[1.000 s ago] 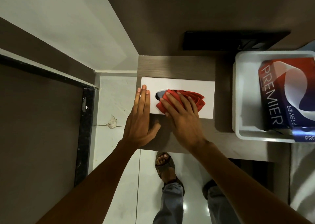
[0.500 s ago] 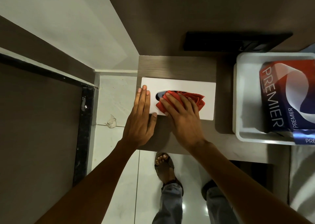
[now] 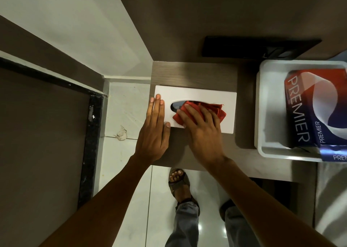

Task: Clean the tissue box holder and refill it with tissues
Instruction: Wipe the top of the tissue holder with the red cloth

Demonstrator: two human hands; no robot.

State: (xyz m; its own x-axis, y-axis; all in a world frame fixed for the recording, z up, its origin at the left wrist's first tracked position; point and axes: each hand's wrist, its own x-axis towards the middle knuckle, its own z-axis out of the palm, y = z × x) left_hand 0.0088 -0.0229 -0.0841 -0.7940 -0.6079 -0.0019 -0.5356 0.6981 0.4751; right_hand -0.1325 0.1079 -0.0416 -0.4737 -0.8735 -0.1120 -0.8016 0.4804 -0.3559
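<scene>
A white tissue box holder (image 3: 197,93) with an oval slot lies flat on the brown wooden shelf (image 3: 187,73). My left hand (image 3: 155,128) rests flat against its left end, fingers straight and together. My right hand (image 3: 203,132) presses a crumpled red cloth (image 3: 218,109) onto the holder's top, over the right part of the slot. The slot's left end shows dark inside. At the right, red and blue "PREMIER" tissue packs (image 3: 315,105) sit in a white plastic tub (image 3: 262,105).
A black flat object (image 3: 259,46) lies at the back of the shelf against the wall. Below are pale floor tiles, a crumpled scrap (image 3: 121,134) on the floor at the left, a dark door frame, and my sandalled feet.
My right hand has slid the red cloth a little toward the right over the holder's top. My left hand stays at the left end, its thumb tucked closer to the holder's front edge.
</scene>
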